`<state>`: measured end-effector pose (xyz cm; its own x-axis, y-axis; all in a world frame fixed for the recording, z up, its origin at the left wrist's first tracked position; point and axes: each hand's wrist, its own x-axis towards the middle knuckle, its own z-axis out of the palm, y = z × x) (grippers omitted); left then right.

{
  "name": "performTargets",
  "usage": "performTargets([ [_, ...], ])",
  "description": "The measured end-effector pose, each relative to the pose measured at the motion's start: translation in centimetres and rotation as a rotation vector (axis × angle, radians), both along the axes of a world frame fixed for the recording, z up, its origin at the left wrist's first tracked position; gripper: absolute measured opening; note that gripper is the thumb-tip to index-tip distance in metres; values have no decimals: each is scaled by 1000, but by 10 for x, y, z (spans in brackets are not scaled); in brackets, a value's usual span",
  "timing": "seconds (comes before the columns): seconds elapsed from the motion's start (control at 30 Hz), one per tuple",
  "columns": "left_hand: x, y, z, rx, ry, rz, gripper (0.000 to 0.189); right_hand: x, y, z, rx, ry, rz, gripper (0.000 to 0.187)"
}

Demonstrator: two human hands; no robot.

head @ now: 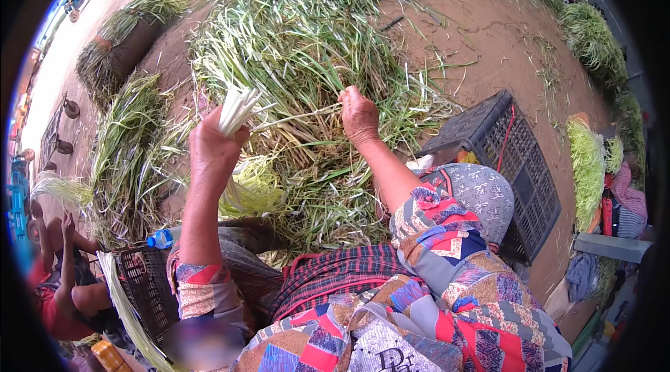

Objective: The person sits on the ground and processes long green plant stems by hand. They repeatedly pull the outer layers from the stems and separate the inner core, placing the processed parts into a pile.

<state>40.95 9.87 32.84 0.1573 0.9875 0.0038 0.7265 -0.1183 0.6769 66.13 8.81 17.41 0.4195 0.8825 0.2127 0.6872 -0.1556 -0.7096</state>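
Observation:
My left hand is closed around a bundle of white leafy-vegetable stalks, their pale ends sticking up out of the fist. Yellow-green leaves hang below that fist. To its right, my right hand pinches the end of a thin pale strand, which stretches across to the bundle. Behind and beneath both hands lies a large heap of green leaves and stalk scraps. How the strand joins the bundle is hidden by the left fist.
A black plastic crate leans at my right; another crate with pale stalks stands at lower left, near a water bottle. Tied plant bundles lie at upper left. A person in red sits at far left.

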Motion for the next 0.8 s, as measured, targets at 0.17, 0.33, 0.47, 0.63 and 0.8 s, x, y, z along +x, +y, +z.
performTargets([
  [0.17,-24,7,4,-9,-113,53,23,76,-22,-72,-340,70,-582,15],
  [0.33,-32,10,4,-15,-189,162,19,91,-31,-142,-697,419,-820,42],
  [0.47,-19,9,-6,-40,-279,144,17,36,-15,-91,-642,879,183,72],
  [0.63,-1,0,-16,-56,-249,79,21,-69,4,36,-226,1684,838,57],
  [0.8,3,-5,-17,-63,-342,35,20,-92,1,73,-171,1413,672,32],
])
